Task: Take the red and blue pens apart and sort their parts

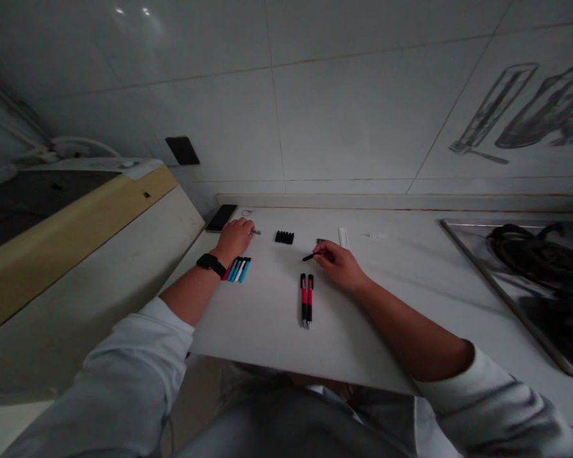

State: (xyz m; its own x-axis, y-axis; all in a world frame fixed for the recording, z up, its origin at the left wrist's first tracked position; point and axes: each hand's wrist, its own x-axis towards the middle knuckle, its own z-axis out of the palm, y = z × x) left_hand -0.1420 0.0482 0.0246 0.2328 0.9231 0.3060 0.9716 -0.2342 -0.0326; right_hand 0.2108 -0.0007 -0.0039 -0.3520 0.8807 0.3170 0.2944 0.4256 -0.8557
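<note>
My right hand [337,262] pinches a small black pen part [309,257] between thumb and fingertips, above the white counter. Below it, two assembled red-and-black pens [306,302] lie side by side, silver tips toward me. My left hand [237,236], a dark watch on its wrist, is palm down with fingers curled at a small pile of metal pieces that look like springs [256,232]; whether it holds one is hidden. Close to that wrist lies a row of red, blue and white pen barrels [239,269]. Several black rubber grips [284,237] stand in a row between my hands.
A black phone [221,217] lies at the back left. Thin white sticks [344,237] and small translucent pieces [375,236] lie behind and right of my right hand. A gas stove [544,261] is at the right, a pale cabinet [100,267] at the left, and a tiled wall behind.
</note>
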